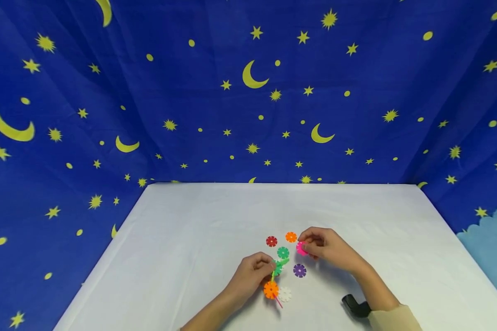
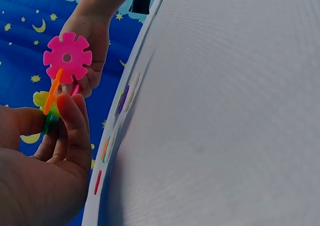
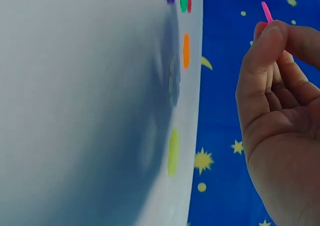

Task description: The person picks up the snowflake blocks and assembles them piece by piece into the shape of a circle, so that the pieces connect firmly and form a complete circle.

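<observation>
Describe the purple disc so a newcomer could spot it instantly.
In the head view, find the white table, then the space between the left hand and right hand. The purple disc lies there, below the pink disc that the right hand pinches. No other disc is purple.

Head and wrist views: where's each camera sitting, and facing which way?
Head: worn on the head, facing forward and down at the white table and starry backdrop; left hand, right hand and forearms show.
Left wrist: on that wrist, facing past the left hand towards the right hand; both show.
Right wrist: on that wrist, facing along the right hand over the table; only that hand shows.
Shared: head and right wrist both show the pink disc pinched by the right hand.
</observation>
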### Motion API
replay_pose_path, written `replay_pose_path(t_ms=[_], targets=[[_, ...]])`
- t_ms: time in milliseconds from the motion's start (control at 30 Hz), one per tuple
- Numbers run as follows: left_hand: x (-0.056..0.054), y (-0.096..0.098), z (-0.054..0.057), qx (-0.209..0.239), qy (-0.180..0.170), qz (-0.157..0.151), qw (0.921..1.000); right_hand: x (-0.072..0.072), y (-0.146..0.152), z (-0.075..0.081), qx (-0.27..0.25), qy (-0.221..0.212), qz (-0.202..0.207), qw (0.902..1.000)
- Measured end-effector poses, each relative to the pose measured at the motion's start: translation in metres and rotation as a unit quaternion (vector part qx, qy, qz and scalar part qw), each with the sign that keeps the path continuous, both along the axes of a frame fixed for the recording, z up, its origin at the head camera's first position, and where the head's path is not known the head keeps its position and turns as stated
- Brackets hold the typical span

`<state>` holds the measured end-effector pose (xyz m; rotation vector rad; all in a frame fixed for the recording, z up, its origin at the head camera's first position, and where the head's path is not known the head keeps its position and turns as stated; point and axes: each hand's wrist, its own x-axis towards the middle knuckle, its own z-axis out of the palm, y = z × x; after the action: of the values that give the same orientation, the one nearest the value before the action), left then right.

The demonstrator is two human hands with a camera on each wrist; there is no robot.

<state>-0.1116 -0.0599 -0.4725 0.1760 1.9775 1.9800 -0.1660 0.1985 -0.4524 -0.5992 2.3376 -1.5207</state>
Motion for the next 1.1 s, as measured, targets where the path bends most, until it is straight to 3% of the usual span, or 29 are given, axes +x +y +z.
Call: replay_pose_path(t_ms=[400, 1100], targets=[[-0.001, 0.004, 0.001, -0.008, 0.002, 0.005, 1.0000, 0.008, -0.015, 0.000, -0.056, -0.032, 0.030, 0.9975], [0.001, 0.002, -0.002, -0.004, 0.021, 0.000, 0.9998, 0.013, -0.024, -0.001, -0.093, -0.079, 0.019, 0.9923]])
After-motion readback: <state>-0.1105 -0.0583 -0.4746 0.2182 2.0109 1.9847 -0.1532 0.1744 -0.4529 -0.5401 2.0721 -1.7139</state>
